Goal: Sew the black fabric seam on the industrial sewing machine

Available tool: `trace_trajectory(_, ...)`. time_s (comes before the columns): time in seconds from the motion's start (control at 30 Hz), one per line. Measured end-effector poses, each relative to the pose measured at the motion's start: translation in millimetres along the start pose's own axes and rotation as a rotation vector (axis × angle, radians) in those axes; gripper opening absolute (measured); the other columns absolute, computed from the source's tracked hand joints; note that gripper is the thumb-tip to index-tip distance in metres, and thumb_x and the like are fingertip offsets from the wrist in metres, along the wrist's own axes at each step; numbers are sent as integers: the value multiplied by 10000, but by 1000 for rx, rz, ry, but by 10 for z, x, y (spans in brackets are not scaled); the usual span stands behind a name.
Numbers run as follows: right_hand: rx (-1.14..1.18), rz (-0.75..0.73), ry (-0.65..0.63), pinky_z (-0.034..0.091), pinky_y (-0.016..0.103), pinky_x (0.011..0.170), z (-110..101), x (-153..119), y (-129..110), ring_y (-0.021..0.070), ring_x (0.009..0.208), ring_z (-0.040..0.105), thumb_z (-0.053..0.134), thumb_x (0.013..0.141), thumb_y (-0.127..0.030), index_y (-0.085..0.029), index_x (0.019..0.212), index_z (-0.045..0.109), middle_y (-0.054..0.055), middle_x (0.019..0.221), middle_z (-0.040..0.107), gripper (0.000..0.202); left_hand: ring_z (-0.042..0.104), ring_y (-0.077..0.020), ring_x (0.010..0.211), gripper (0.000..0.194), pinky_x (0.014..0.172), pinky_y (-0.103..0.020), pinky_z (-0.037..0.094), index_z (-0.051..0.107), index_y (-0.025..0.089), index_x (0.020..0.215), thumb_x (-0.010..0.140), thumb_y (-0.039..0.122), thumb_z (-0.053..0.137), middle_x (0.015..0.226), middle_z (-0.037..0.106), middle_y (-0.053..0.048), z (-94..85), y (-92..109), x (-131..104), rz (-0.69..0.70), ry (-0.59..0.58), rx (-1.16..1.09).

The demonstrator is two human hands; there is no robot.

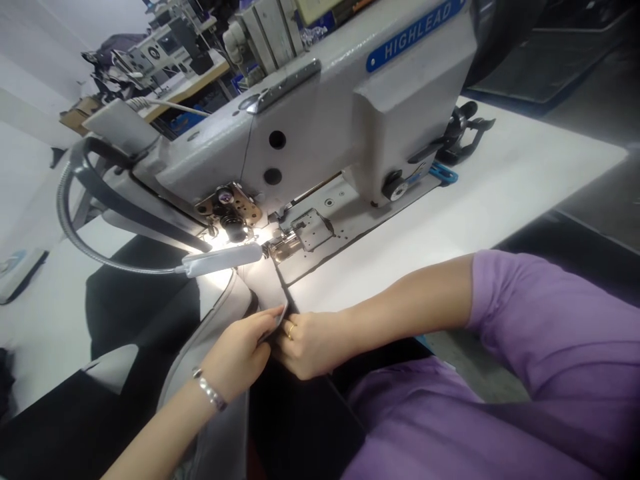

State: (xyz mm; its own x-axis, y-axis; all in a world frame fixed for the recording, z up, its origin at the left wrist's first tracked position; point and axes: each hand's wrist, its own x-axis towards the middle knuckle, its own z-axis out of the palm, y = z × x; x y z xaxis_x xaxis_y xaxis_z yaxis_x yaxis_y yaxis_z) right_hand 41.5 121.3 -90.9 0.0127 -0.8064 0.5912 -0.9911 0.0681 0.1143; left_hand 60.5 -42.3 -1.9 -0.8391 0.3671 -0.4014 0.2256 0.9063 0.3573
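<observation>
My left hand, with a silver bracelet at the wrist, pinches the edge of a light grey and black fabric piece. Close beside it on the right, my right hand, wearing a ring, has its fingers curled round the dark edge of the same piece. The fabric runs up from my hands to the lit needle area of a grey sewing machine. Its presser foot is partly hidden behind a white lamp head. Some fingertips are hidden by the fabric.
A flexible lamp neck curves at the left. More black fabric spreads over the white table on the left. Behind stands another sewing machine. A blue clip-like item lies by the machine base.
</observation>
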Motion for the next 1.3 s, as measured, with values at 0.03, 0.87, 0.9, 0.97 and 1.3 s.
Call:
trace_trajectory(0.03,-5,7,14,402,354,532,6,1,3,207,577,555,449,799,-93,-94,768,612,103,693,595,166,519,-189,1195,208,976,-321,485,456,226,646,617,46,355,1258,591,-24,-4,-11,12,1,1,7)
trace_trajectory(0.87,37,191,-102,461,349,637,66,63,275,206,729,576,416,855,-71,-115,809,602,103,802,624,196,581,-195,1105,321,893,-297,512,626,219,801,668,61,379,1241,605,0,-179,-179,318,-8,58,281)
trace_trajectory(0.9,38,187,-112,467,351,660,61,71,292,205,743,581,421,854,-69,-113,811,605,106,815,629,194,574,-199,1116,330,899,-304,511,632,217,819,673,58,382,1252,598,-2,-183,-177,335,-9,55,316)
trace_trajectory(0.97,22,186,-112,473,358,688,45,81,300,208,757,586,424,849,-65,-107,807,608,113,826,633,193,573,-205,1116,330,895,-310,513,632,210,836,686,49,385,1259,592,-5,-189,-156,370,-15,47,384)
trace_trajectory(1.3,-1,181,-66,455,361,564,95,48,241,227,666,567,412,838,-91,-104,802,606,116,735,601,198,573,-227,1112,330,909,-315,502,635,150,977,749,70,412,1314,547,-53,-144,-55,476,-117,71,513)
